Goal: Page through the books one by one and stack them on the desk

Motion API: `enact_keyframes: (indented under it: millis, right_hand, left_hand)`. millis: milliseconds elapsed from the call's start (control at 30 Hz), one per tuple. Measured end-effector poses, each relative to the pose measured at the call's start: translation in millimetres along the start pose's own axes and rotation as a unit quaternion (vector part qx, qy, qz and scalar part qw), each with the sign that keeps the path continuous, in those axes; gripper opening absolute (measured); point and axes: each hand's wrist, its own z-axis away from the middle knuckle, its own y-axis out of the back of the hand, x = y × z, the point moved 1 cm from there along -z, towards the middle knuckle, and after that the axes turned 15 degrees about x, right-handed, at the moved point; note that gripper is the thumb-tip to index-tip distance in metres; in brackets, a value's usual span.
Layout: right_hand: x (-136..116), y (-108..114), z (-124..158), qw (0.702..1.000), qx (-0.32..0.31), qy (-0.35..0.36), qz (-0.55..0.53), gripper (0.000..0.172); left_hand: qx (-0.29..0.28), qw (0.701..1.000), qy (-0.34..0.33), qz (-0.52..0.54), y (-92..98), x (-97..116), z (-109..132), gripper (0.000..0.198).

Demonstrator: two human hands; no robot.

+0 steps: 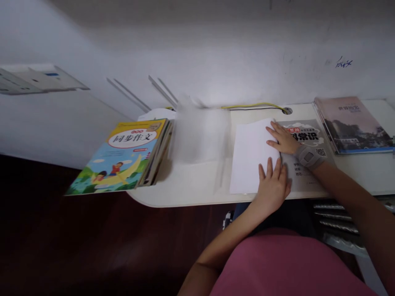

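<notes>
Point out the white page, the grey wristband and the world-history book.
White page (251,157), head view: its uncovered middle.
Grey wristband (308,157), head view: upward-facing side.
World-history book (354,125), head view: front cover.

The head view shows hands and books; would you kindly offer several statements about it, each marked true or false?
The right hand touches the white page. True.
The grey wristband is on the left wrist. False: the grey wristband is on the right one.
A yellow cable runs along the back of the desk. True.
The pinkish book lies left of the white page. False: the pinkish book lies right of it.
</notes>
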Motion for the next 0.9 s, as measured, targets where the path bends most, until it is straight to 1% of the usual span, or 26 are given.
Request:
enact_keyframes:
  millis: [133,233,333,433,533,600,800,900]
  right_hand:
    - [-9.3,-6.3,-6.0,0.999,-0.003,-0.03,-0.023,0.069]
    - [-13.2,-10.9,-7.0,0.998,0.004,-0.054,-0.036,0.07]
    - [-14.6,-12.3,-5.5,0.997,0.012,-0.061,-0.035,0.069]
    - [-15.2,-11.4,-3.7,0.998,0.013,-0.054,-0.029,0.067]
    - [-16.5,-10.0,-2.3,0.999,0.003,-0.025,-0.025,0.058]
    - [-17.6,-9.1,-1.5,1.0,-0.001,-0.011,-0.024,0.056]
    - [-21.2,-9.5,0.0,1.0,0.004,-0.015,-0.015,0.072]
    - [-23.1,-11.0,-0.2,1.0,-0.004,-0.018,0.006,0.081]
  left_hand:
    - [-0.016,1.0,-0.009,-0.008,0.1,0.2,-3.4,0.051]
    - [-0.025,1.0,-0.001,-0.014,0.8,-4.9,-1.6,0.052]
    - [-0.026,0.999,0.011,-0.015,-1.2,-6.6,1.9,0.054]
    - [-0.029,0.999,0.017,-0.019,-4.8,-3.1,4.2,0.055]
    - [-0.032,0.999,0.014,-0.016,-7.5,1.0,6.3,0.058]
    - [-0.03,0.999,0.009,-0.015,-8.3,1.9,8.0,0.058]
    - [-0.014,0.999,0.002,-0.031,-8.2,-3.4,13.3,0.054]
    - [-0.01,0.999,0.007,-0.035,-9.6,-6.0,16.3,0.056]
